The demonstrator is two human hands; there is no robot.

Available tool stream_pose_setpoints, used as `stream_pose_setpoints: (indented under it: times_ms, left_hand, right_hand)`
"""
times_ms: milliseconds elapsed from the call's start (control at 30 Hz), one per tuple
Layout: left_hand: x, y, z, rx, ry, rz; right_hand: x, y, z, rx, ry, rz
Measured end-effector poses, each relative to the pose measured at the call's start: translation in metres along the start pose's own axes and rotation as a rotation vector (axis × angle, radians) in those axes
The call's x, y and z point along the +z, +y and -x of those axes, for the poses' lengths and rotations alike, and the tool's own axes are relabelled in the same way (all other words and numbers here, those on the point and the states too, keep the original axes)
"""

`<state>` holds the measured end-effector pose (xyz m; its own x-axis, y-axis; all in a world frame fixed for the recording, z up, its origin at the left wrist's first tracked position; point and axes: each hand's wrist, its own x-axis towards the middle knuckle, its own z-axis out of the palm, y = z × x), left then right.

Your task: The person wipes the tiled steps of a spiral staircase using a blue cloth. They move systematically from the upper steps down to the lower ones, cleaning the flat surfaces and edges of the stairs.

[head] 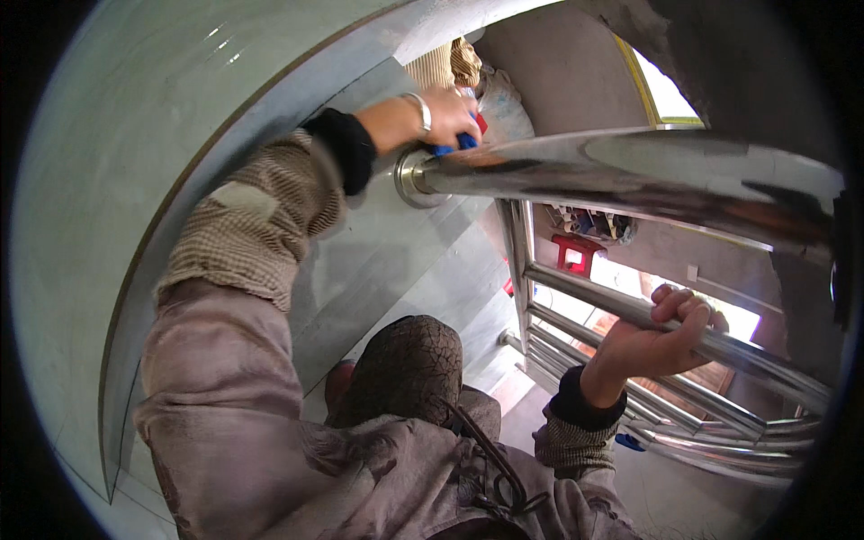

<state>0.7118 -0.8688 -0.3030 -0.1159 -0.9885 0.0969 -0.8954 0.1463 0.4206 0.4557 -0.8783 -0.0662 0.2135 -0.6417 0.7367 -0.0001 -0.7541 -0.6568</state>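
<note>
My left hand, with a silver bangle at the wrist, holds a blue and red thing, probably a cloth, against the end of a thick stainless steel handrail. My fingers hide much of it. Close below that hand, the handrail meets a tiled wall at a round metal flange. Lower and to the right, my right hand is wrapped around a thinner steel rail of the same railing. Both forearms wear checked sleeve covers with black cuffs.
Tan striped fabric and a pale sack are beyond my left hand. Through the railing, a red plastic stool and a pile of items show on a lower level. My knee is bent below the handrail.
</note>
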Motion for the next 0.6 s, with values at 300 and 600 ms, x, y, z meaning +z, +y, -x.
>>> stream_pose_setpoints:
  times_ms: [300, 600]
  left_hand:
    - [-0.017, 0.032, 0.15, -0.391, 0.327, -0.079]
    - [-0.009, 0.155, 0.329, -0.829, 0.302, -0.238]
  right_hand:
    - [-0.004, 0.002, 0.004, 0.093, 0.139, -0.123]
    - [-0.011, 0.006, 0.001, 0.093, 0.097, -0.137]
